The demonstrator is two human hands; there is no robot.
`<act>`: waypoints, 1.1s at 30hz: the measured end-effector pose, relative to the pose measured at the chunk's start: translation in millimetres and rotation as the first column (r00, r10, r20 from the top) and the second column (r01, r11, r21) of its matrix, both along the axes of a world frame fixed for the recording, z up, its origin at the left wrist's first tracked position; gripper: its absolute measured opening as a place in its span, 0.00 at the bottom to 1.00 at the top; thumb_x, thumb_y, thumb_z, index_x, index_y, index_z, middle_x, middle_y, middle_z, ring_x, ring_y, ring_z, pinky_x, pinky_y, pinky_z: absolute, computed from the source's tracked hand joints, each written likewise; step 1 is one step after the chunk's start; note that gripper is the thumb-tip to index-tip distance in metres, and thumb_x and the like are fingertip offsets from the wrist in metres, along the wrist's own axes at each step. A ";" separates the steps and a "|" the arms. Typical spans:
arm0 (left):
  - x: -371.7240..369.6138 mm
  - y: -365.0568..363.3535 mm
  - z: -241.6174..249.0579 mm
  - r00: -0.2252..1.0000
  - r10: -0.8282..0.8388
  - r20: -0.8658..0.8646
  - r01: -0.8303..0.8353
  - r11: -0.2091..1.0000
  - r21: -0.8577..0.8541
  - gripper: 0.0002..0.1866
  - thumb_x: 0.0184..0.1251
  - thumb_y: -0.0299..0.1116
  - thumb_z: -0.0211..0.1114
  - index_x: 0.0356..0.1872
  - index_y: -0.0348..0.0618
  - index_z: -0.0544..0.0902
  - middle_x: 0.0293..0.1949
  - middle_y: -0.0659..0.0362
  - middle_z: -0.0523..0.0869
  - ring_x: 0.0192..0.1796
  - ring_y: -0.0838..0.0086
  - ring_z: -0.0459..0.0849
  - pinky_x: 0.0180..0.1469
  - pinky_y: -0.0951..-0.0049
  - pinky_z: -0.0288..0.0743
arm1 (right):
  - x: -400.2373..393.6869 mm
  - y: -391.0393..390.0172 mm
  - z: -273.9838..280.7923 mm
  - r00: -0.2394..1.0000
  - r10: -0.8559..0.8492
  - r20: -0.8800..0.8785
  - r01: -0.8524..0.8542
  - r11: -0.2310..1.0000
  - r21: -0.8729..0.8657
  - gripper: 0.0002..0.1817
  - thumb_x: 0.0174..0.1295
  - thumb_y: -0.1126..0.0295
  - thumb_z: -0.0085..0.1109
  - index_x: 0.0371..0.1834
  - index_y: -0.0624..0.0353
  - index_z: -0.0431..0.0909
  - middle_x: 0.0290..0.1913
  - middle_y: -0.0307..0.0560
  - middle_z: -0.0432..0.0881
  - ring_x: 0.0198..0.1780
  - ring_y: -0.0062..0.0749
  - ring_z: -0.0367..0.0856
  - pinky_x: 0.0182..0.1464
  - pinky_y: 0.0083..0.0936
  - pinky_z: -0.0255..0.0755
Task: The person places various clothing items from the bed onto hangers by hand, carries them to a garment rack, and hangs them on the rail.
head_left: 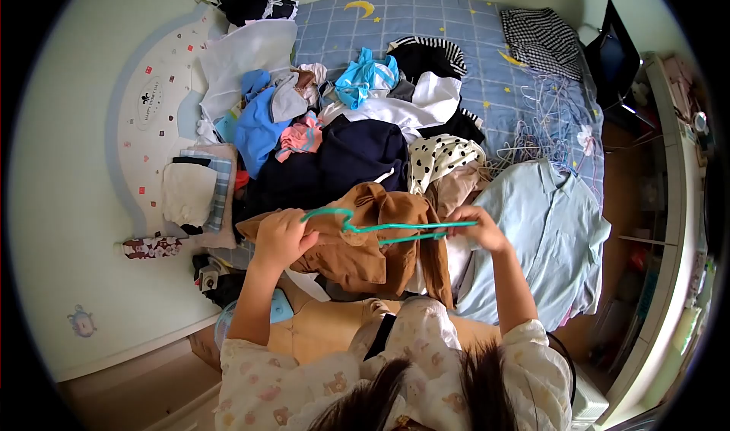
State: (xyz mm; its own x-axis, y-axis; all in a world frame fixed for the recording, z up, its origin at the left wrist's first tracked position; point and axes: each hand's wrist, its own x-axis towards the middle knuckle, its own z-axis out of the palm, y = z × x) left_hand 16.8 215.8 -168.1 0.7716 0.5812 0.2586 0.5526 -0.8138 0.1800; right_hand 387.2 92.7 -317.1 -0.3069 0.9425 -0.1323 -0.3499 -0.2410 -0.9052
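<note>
Head view: left hand point(280, 237), fingertips partly hidden, and right hand point(480, 229) were closed on a green plastic hanger point(411, 226); crumpled brown cloth point(353, 267) lay between them.

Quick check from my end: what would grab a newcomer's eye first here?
The bright green hanger, held between the left hand and right hand over a brown garment. Then the jumbled clothes heap midway across the blue bed, and the tangled hangers near its right edge.

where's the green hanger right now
In the head view, the green hanger is near the centre, over the brown garment, held between the left hand and the right hand.
</note>
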 end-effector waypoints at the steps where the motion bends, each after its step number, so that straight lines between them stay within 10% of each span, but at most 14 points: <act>1: -8.7 -7.7 4.9 0.998 0.015 0.058 -0.016 1.000 0.012 0.16 0.59 0.42 0.64 0.28 0.40 0.72 0.20 0.55 0.72 0.22 0.59 0.75 0.23 0.66 0.68 | -2.0 -2.5 0.2 0.965 -0.014 -0.263 0.004 0.999 -0.040 0.11 0.56 0.72 0.56 0.42 0.62 0.77 0.38 0.55 0.83 0.41 0.38 0.83 0.45 0.31 0.74; 3: -28.5 -25.7 16.4 0.984 0.048 0.171 -0.056 0.998 0.042 0.17 0.61 0.43 0.63 0.25 0.39 0.72 0.19 0.55 0.71 0.21 0.59 0.74 0.22 0.66 0.67 | -7.2 -13.7 0.1 0.679 0.012 -0.734 -0.038 0.999 -0.020 0.31 0.58 0.51 0.59 0.58 0.62 0.67 0.49 0.59 0.79 0.49 0.46 0.80 0.54 0.41 0.71; 5: -44.9 -46.6 32.2 0.962 0.078 0.262 -0.081 0.997 0.002 0.17 0.63 0.43 0.60 0.24 0.38 0.73 0.19 0.54 0.72 0.20 0.58 0.74 0.21 0.66 0.68 | -31.9 -13.7 2.6 0.788 -0.057 -0.613 0.048 0.998 -0.031 0.33 0.59 0.52 0.58 0.63 0.59 0.65 0.56 0.55 0.76 0.53 0.41 0.78 0.55 0.41 0.71; 8: -69.3 -78.2 50.9 0.939 0.086 0.333 -0.094 0.996 0.009 0.15 0.62 0.41 0.60 0.26 0.38 0.74 0.22 0.53 0.76 0.21 0.57 0.77 0.23 0.66 0.71 | -93.9 5.6 8.5 0.947 -0.060 -0.315 0.017 0.991 -0.136 0.32 0.64 0.53 0.56 0.68 0.55 0.62 0.61 0.47 0.72 0.55 0.31 0.74 0.56 0.33 0.70; 9: -78.7 -88.7 57.7 0.933 0.058 0.356 -0.074 0.997 0.031 0.14 0.61 0.40 0.60 0.27 0.37 0.74 0.22 0.53 0.76 0.21 0.57 0.77 0.23 0.66 0.71 | -122.5 10.4 27.8 0.983 -0.173 0.056 0.178 0.979 -0.103 0.35 0.62 0.54 0.61 0.69 0.58 0.61 0.60 0.49 0.72 0.54 0.31 0.73 0.55 0.29 0.70; 11: -96.6 -110.1 69.0 0.917 0.002 0.400 -0.034 0.997 0.072 0.13 0.60 0.38 0.61 0.28 0.37 0.75 0.22 0.53 0.76 0.21 0.57 0.77 0.23 0.66 0.70 | -178.3 22.1 22.3 0.763 -0.411 0.498 0.288 0.907 0.308 0.43 0.54 0.58 0.71 0.70 0.60 0.58 0.60 0.58 0.70 0.56 0.36 0.73 0.55 0.31 0.69; 15: -147.6 -159.3 88.0 0.893 0.020 0.450 -0.060 0.995 0.075 0.10 0.56 0.30 0.60 0.35 0.34 0.76 0.23 0.51 0.77 0.23 0.55 0.77 0.26 0.65 0.71 | -232.2 9.3 60.9 0.749 -0.180 0.637 -0.020 0.956 0.294 0.25 0.54 0.70 0.63 0.56 0.63 0.73 0.43 0.58 0.82 0.44 0.42 0.81 0.49 0.30 0.74; 17: -197.3 -178.8 74.4 0.859 0.091 0.504 -0.167 0.980 0.108 0.12 0.54 0.27 0.59 0.39 0.33 0.76 0.23 0.51 0.78 0.25 0.54 0.78 0.28 0.64 0.71 | -236.7 3.7 45.7 0.740 -0.360 0.569 0.043 0.868 0.494 0.12 0.56 0.74 0.53 0.42 0.66 0.80 0.37 0.56 0.83 0.40 0.39 0.82 0.45 0.29 0.75; 21: -264.4 -217.8 85.8 0.814 0.364 0.453 -0.367 0.926 -0.086 0.10 0.56 0.25 0.59 0.39 0.33 0.75 0.24 0.48 0.76 0.25 0.51 0.75 0.26 0.61 0.67 | -215.6 -49.4 106.1 0.858 -0.446 0.255 0.396 0.891 0.223 0.10 0.62 0.73 0.52 0.43 0.66 0.79 0.34 0.39 0.80 0.35 0.20 0.76 0.37 0.18 0.71; 23: -284.2 -229.5 80.8 0.833 0.354 0.425 -0.422 0.904 0.074 0.09 0.58 0.26 0.61 0.37 0.33 0.74 0.25 0.46 0.76 0.26 0.49 0.75 0.26 0.61 0.67 | -216.7 -73.6 148.0 0.830 -0.453 0.325 0.356 0.879 0.316 0.08 0.63 0.73 0.53 0.42 0.64 0.78 0.34 0.35 0.79 0.35 0.15 0.73 0.36 0.14 0.67; 33: -330.2 -276.1 79.2 0.824 0.264 0.501 -0.440 0.856 0.272 0.06 0.59 0.25 0.59 0.36 0.34 0.74 0.25 0.46 0.76 0.28 0.46 0.75 0.28 0.56 0.68 | -261.2 -158.4 223.3 0.776 -0.559 0.293 0.433 0.810 0.396 0.11 0.62 0.77 0.51 0.44 0.70 0.78 0.37 0.40 0.82 0.38 0.18 0.77 0.42 0.15 0.71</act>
